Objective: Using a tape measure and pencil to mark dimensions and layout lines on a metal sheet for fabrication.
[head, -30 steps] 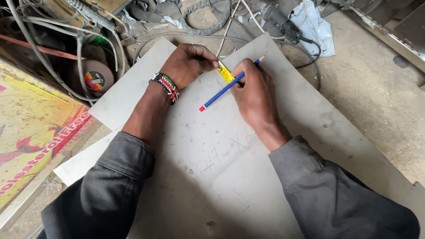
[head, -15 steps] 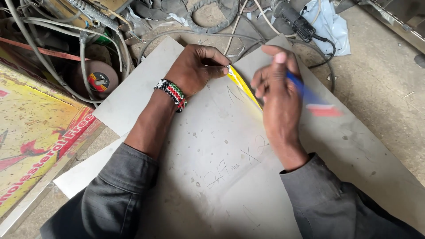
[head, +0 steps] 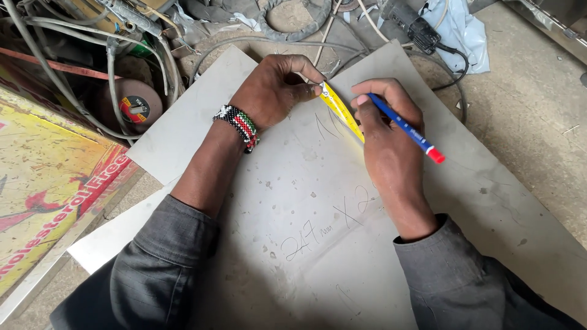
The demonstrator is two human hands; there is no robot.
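Yellow tape measure (head: pixel 343 112): we log it stretched flat across grey sheet (head: pixel 318 201), between both hands. Left hand (head: pixel 272 91): fingers pinched shut on tape's end hook. Right hand (head: pixel 385 137): fingers pressing tape down, blue pencil (head: pixel 406 129) with red end gripped. Beaded wristband (head: pixel 239 125) on left wrist. Cables (head: pixel 92 36) beyond sheet.

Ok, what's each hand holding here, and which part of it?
The left hand pinches the tip of a yellow tape measure blade. The right hand holds a blue pen near its writing end and presses the tape down.
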